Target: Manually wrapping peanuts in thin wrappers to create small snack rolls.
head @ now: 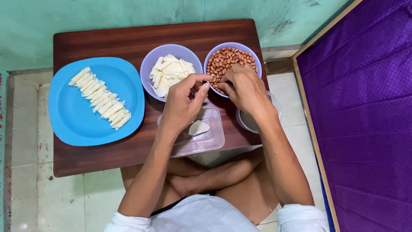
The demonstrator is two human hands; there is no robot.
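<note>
Reaching into the lilac plastic bowl of reddish-brown peanuts [232,62], the person's right hand [243,88] curls its fingers over the near rim, touching the nuts; whether it has pinched any I cannot tell. Just beside that bowl, the left hand [184,103] hovers with thumb and forefinger pressed narrowly together, seemingly on something small and pale that is too tiny to make out. Next to the peanut bowl sits a second lilac bowl of pale folded wrapper pieces [171,71]. Below the hands lies a clear plastic tray [212,137] holding one pale wrapper [199,127]. Farther from the peanut bowl, a blue plastic plate [73,116] carries a row of rolled pale pieces [101,97], all on a dark brown wooden table [107,41].
</note>
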